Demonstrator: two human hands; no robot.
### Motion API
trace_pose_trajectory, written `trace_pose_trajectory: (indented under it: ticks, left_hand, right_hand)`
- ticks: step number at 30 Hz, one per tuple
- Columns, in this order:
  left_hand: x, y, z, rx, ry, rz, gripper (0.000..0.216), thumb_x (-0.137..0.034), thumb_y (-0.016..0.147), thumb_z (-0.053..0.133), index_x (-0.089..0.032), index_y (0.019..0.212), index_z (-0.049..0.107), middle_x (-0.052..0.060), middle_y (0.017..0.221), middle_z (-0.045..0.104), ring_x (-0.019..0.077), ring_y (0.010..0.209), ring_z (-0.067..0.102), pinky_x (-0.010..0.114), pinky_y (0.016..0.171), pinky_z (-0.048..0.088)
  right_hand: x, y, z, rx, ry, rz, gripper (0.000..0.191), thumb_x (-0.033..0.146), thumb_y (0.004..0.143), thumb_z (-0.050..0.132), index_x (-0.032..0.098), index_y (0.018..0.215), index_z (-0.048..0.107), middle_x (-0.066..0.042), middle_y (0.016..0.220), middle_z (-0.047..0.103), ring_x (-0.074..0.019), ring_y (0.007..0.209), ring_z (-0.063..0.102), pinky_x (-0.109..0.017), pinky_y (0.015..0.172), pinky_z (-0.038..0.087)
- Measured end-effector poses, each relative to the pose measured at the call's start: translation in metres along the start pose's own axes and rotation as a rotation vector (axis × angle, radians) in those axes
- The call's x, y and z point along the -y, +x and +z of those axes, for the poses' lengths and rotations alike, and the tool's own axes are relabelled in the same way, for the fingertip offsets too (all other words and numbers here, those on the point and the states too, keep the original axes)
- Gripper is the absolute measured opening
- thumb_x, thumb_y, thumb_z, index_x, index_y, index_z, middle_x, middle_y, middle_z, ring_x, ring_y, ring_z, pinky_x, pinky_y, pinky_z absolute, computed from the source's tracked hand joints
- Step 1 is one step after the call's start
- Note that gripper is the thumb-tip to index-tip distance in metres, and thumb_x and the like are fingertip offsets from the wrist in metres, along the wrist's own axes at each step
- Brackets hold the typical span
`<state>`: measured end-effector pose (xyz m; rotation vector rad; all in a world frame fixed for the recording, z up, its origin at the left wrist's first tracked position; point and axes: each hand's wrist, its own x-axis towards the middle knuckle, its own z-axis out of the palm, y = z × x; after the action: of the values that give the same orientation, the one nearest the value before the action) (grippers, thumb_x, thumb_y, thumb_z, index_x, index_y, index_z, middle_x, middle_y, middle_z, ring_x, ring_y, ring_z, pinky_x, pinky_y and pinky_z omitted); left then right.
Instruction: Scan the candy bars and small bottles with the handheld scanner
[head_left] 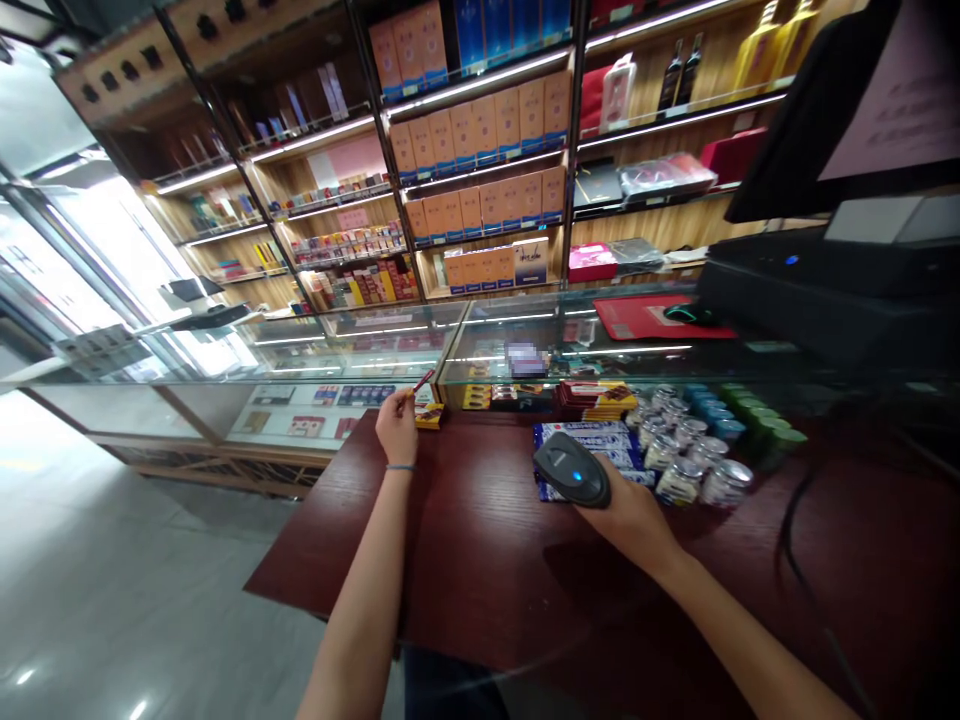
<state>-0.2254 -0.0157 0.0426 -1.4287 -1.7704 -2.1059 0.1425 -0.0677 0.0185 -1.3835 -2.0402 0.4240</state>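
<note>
Near the right hand, lidded jars hold pale contents.

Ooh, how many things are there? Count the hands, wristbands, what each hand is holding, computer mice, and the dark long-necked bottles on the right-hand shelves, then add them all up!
Hands (left hand, right hand): 2
Wristband: 1
Barcode scanner, in the right hand: 1
Thin reddish item, in the left hand: 1
Computer mouse: 1
Dark bottles: 2
Total: 8
</note>
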Motion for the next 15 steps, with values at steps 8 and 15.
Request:
trace_pose_trajectory:
  ticks: [8, 15]
  left_hand:
    - [0.067, 0.001, -0.016, 0.441, 0.401, 0.27, 0.022, -0.019, 0.085, 0.055, -0.027, 0.099, 0.069, 0.008, 0.106, 0.069, 0.0261, 0.105, 0.059, 0.04, 0.102, 0.041]
    - [0.081, 0.0, -0.015, 0.481, 0.402, 0.228, 0.025, -0.016, 0.084, 0.054, -0.027, 0.1, 0.069, 0.008, 0.109, 0.069, 0.0278, 0.11, 0.058, 0.049, 0.113, 0.029]
  right_hand:
    - [-0.001, -0.001, 0.001, 0.004, 0.08, -0.017, 0.038, 0.037, 0.08, 0.057, 0.027, 0.117, 0.051, -0.001, 0.077, 0.072, -0.0266, 0.077, 0.072, -0.028, 0.06, 0.045]
    - [-0.001, -0.002, 0.002, -0.055, 0.103, -0.008, 0.036, 0.037, 0.079, 0.06, 0.026, 0.113, 0.056, -0.003, 0.082, 0.074, -0.0263, 0.079, 0.072, -0.027, 0.061, 0.047]
